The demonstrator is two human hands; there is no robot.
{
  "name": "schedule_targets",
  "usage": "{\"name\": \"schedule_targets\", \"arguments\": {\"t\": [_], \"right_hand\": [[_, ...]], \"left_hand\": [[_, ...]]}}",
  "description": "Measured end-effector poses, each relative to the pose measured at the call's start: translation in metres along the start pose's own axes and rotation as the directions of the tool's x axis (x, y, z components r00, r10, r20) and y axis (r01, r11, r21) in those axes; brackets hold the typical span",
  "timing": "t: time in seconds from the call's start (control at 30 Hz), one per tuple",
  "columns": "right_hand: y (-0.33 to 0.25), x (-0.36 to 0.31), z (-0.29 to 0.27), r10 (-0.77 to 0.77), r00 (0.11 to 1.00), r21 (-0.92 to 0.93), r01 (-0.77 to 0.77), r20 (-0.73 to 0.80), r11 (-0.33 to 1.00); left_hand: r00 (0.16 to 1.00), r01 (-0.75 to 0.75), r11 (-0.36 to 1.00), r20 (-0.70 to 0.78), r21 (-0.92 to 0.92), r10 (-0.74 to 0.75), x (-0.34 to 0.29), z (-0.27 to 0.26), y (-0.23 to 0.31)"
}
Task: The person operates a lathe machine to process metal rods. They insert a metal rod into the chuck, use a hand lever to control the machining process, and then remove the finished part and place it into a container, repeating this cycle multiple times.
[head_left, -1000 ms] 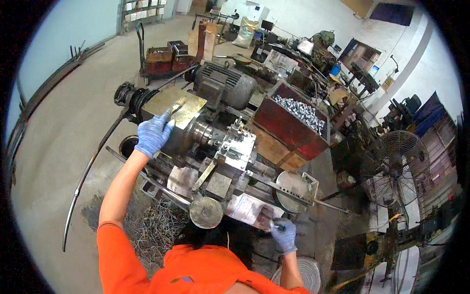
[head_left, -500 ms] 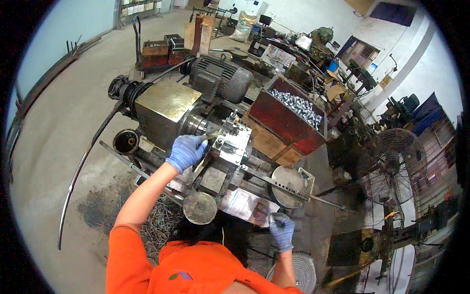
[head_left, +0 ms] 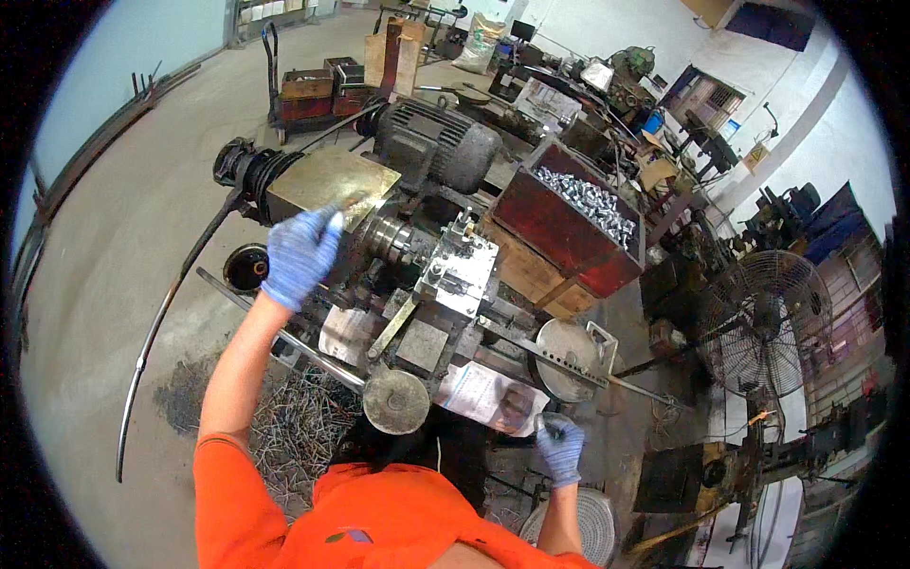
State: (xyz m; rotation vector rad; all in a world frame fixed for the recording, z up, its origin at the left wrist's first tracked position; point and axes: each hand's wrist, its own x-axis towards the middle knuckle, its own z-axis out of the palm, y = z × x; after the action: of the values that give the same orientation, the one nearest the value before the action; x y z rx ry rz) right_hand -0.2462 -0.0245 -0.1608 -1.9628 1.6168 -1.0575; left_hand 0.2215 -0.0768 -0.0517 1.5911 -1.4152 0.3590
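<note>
My left hand (head_left: 301,258), in a blue knitted glove, is over the near side of the lathe's headstock (head_left: 327,182). It pinches what looks like a small brush (head_left: 354,201), whose brownish end is smeared by motion above the brass-coloured top. To its right are the round chuck (head_left: 391,237) and the shiny metal tool slide (head_left: 461,273). My right hand (head_left: 561,449), gloved alike, is low on the right beside a printed sheet (head_left: 485,398). Its fingers are curled; what they hold, if anything, is hard to make out.
Behind the slide stands a dark red bin (head_left: 569,228) of small metal parts. An electric motor (head_left: 438,142) sits behind the headstock. Metal shavings (head_left: 299,427) cover the floor at left. A round handwheel (head_left: 395,400) is close to my body, and a fan (head_left: 766,318) stands at right.
My left hand has moved left and up, from beside the chuck to over the headstock, taking the brush-like thing along. My right hand stays by the printed sheet. The view has shifted slightly.
</note>
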Motion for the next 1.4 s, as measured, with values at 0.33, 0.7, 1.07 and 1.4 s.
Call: {"name": "schedule_targets", "arguments": {"t": [0.33, 0.7, 1.07, 1.4], "right_hand": [[0.003, 0.003, -0.006, 0.049, 0.999, -0.053, -0.050, -0.013, 0.997], [0.023, 0.014, -0.050, -0.033, 0.978, -0.239, -0.018, -0.208, 0.971], [0.034, -0.003, -0.050, 0.018, 0.973, -0.257, -0.078, -0.228, 0.963], [0.153, 0.067, -0.129, -0.020, 0.973, -0.632, -0.133, -0.229, 0.763]], "left_hand": [[0.936, 0.125, 0.972, 0.303, 0.199, -0.182, 0.011, -0.022, -0.048], [0.601, 0.764, 0.634, 0.224, 0.120, -0.767, -0.280, -0.020, -0.263], [0.461, -0.309, 0.813, 0.825, 0.494, -0.326, -0.257, 0.051, -0.298], [0.576, -0.044, 0.743, 0.625, 0.668, -0.527, -0.205, 0.013, -0.254]]}}
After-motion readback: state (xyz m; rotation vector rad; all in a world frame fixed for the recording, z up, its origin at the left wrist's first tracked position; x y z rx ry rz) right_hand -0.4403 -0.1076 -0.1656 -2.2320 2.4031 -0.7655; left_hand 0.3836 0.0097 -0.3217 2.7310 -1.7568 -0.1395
